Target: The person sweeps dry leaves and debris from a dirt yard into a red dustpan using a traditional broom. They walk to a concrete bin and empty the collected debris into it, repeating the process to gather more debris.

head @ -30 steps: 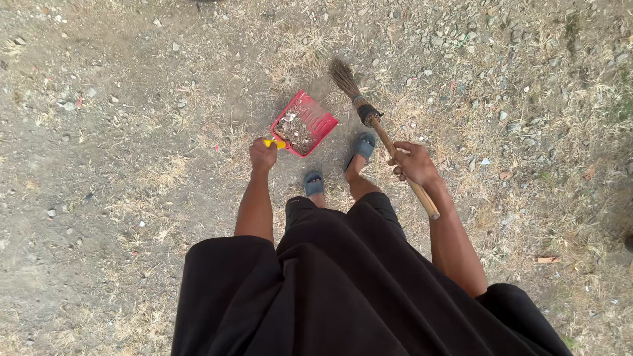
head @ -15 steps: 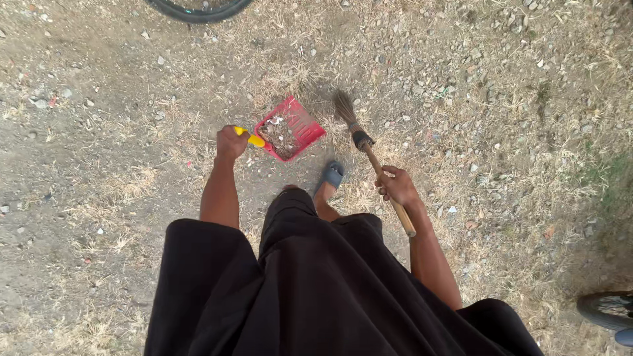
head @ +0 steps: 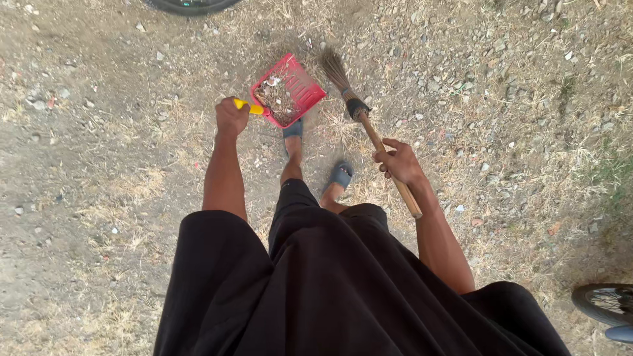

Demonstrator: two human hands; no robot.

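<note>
Counting what shows: one red dustpan (head: 290, 92), one broom (head: 366, 125), two hands, two grey-blue slippers, and parts of two wheels at the edges of the view.

The left hand (head: 231, 118) is closed in a fist around the dustpan's yellow handle (head: 249, 107), holding the pan out ahead of the body, above the ground. The pan is square, ribbed along its far side, and carries a small heap of dry litter and grit. The right hand (head: 397, 163) is wrapped around the wooden stick (head: 395, 175) of the broom about midway along; the index finger lies loosely along the stick. The broom's dark bristle head (head: 334, 68) points forward and away, just right of the dustpan, with a black binding where the bristles meet the stick. The two hands are well apart, one on each side of the legs.

One slipper (head: 293, 129) is just below the dustpan, the other slipper (head: 341, 175) nearer the body. Black clothing fills the lower middle of the view.

The setting is outdoors: bare dirt ground (head: 86, 165) scattered with small stones, gravel and patches of dry yellow grass. A dark tyre (head: 188, 5) shows at the top edge, and a spoked wheel (head: 603, 303) at the lower right.
</note>
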